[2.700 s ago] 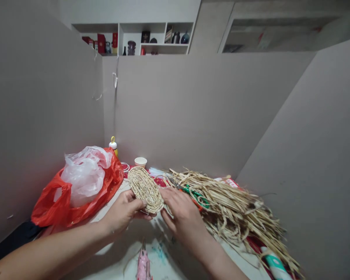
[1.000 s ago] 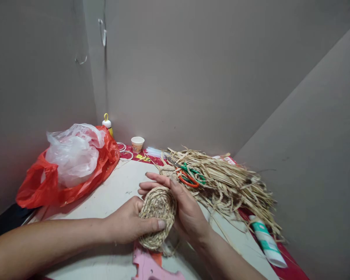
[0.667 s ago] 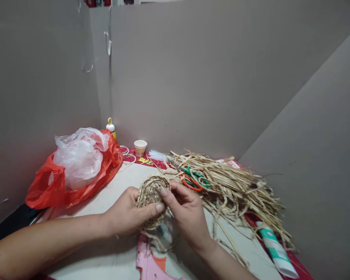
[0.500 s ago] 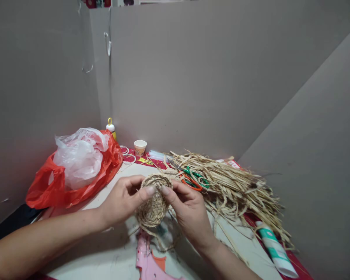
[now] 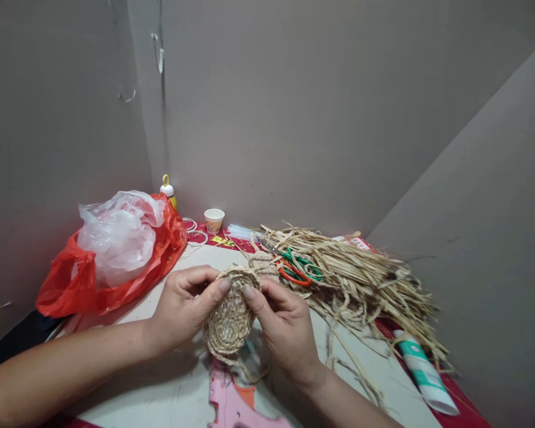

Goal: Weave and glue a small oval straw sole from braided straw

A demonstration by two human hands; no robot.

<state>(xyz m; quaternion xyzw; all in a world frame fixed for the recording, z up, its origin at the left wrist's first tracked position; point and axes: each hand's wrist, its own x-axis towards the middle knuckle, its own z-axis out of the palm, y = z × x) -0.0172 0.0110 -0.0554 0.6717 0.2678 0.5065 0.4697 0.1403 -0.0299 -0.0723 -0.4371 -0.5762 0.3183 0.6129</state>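
Note:
Between my two hands is a small oval piece of coiled, braided straw (image 5: 230, 324), tilted so its inside faces me. My left hand (image 5: 185, 306) grips its upper left rim, thumb in front and fingers behind. On the upper right rim, my right hand (image 5: 288, 324) pinches in the same way. A loose braid end trails from the lower edge of the piece. Just below it lies a pink glue gun (image 5: 236, 404) with an orange trigger, partly cut off by the frame's bottom edge.
Dried straw (image 5: 352, 279) is heaped at the right, with green-handled and orange-handled scissors (image 5: 296, 270) against it. A white and green roll (image 5: 425, 371) lies at the right edge. Further back are a paper cup (image 5: 214, 220), clear glue sticks (image 5: 241, 232) and a red plastic bag (image 5: 75, 279).
The straw piece has turned slightly, showing more of its inside, and my thumbs have shifted a little along its rim. The whole view has tipped slightly.

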